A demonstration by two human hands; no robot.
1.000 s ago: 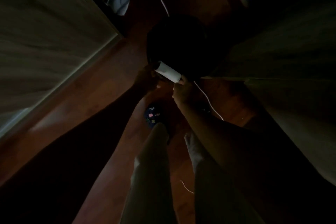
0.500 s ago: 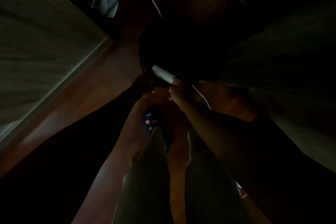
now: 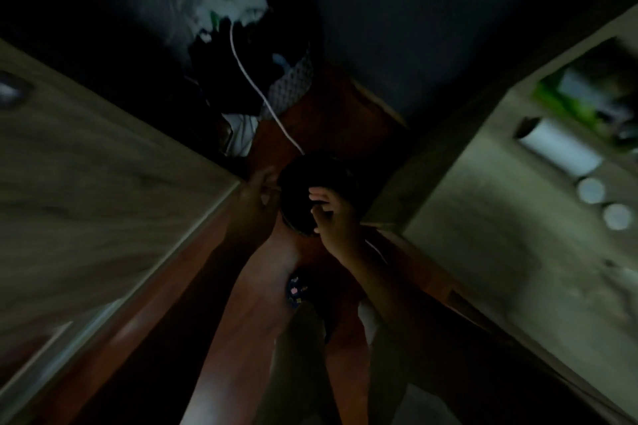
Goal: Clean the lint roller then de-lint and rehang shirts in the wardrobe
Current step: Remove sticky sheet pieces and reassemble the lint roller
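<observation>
The lint roller [image 3: 559, 148], judged light, stiff and tacky, is laid toward the worktop's [image 3: 483, 217] far edge, best taken by its dark end; the left hand [image 3: 259, 197] and right hand [image 3: 333, 217] are held apart at a dark bin [image 3: 298, 193], grip indiscernible.

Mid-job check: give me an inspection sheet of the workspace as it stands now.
Surface: reddish wood floor, dimly lit.
Job's things: white roll, perhaps the lint roller, lying on the right-side shelf; shirts not made out.
Clutter: dark round bin; clothes pile; two white discs.
Hands: left hand at the bin's rim, right hand over it; grips unclear.
Cables: white cable from pile to bin.
Surroundings: wardrobe door on the left.
</observation>
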